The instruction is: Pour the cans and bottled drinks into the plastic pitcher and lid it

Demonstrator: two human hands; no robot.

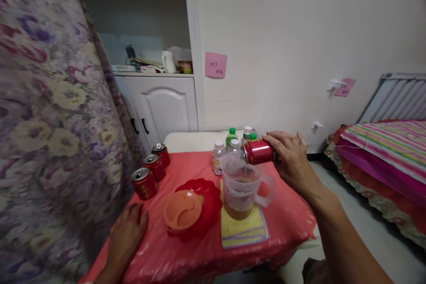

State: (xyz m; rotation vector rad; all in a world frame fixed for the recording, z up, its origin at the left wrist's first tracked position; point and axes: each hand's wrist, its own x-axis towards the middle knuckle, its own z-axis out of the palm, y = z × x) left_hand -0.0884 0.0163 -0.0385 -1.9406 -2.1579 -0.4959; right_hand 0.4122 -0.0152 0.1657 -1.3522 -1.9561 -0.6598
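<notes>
My right hand grips a red drink can, tipped on its side with its mouth over a clear plastic pitcher. Brown liquid fills the lower part of the pitcher, which stands on a yellow cloth. My left hand lies flat, fingers together, on the red table cover near the front left corner; it holds nothing. Three more red cans stand in a row beyond the left hand. An orange lid rests on a red flower-shaped bowl between my hands.
Several small bottles with white and green caps stand behind the pitcher. A flowered curtain hangs close on the left. A white cabinet with a jug stands behind; a bed with a striped cover lies at the right.
</notes>
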